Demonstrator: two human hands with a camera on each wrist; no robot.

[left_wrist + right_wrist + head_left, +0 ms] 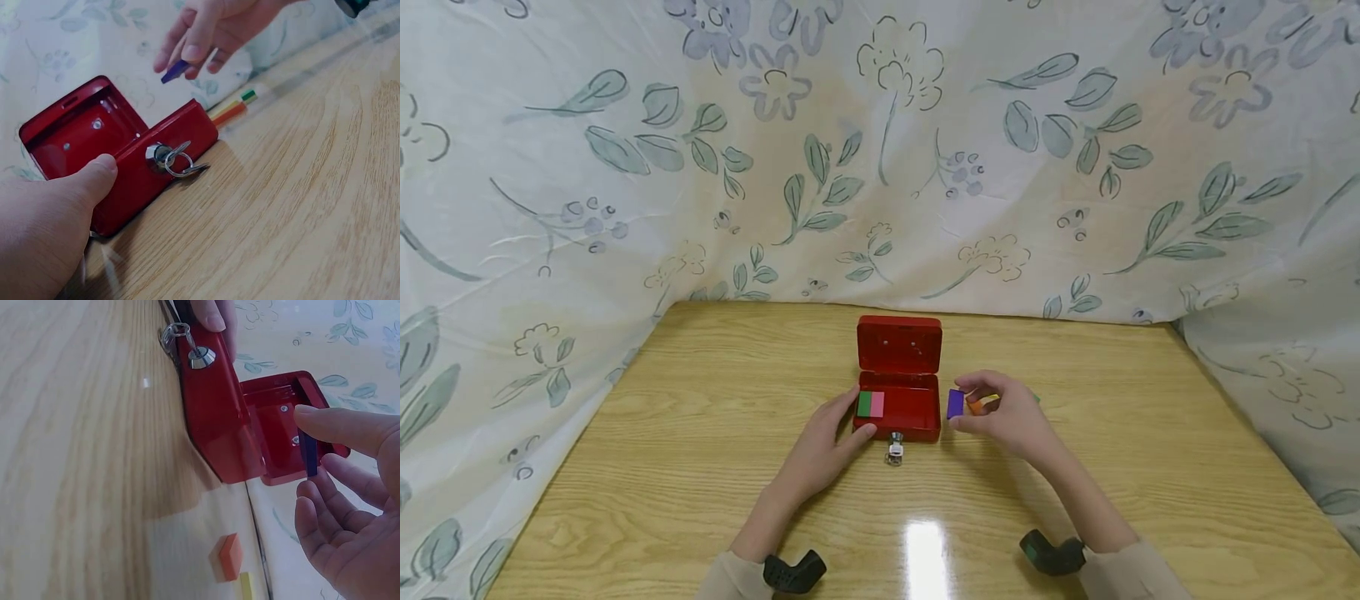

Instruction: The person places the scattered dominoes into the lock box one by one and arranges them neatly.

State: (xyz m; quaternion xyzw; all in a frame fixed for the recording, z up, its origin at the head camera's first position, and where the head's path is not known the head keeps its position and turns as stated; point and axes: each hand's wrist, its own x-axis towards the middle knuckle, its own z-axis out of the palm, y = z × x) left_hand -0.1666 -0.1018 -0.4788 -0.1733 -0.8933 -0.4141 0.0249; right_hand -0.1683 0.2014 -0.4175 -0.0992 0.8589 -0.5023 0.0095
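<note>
A small red metal cash box (pixel 913 432) stands on the table with its lid (pixel 898 343) raised. Inside, at its left end, lie a green block (pixel 865 404) and a pink block (pixel 877 404) side by side. My left hand (pixel 822 451) holds the box by its left end, thumb at the front wall. Just right of the box, my right hand (pixel 1006 419) pinches a flat purple block (pixel 309 453) between thumb and fingers, above the table. Keys on a ring (pixel 179 164) hang from the front lock (pixel 201 357).
On the table right of the box lie an orange block (pixel 231 557), a yellow block (pixel 247 585) and a green block (pixel 249 96), partly hidden by my right hand in the head view. A flowered cloth (pixel 880 167) hangs behind the wooden table (pixel 700 417).
</note>
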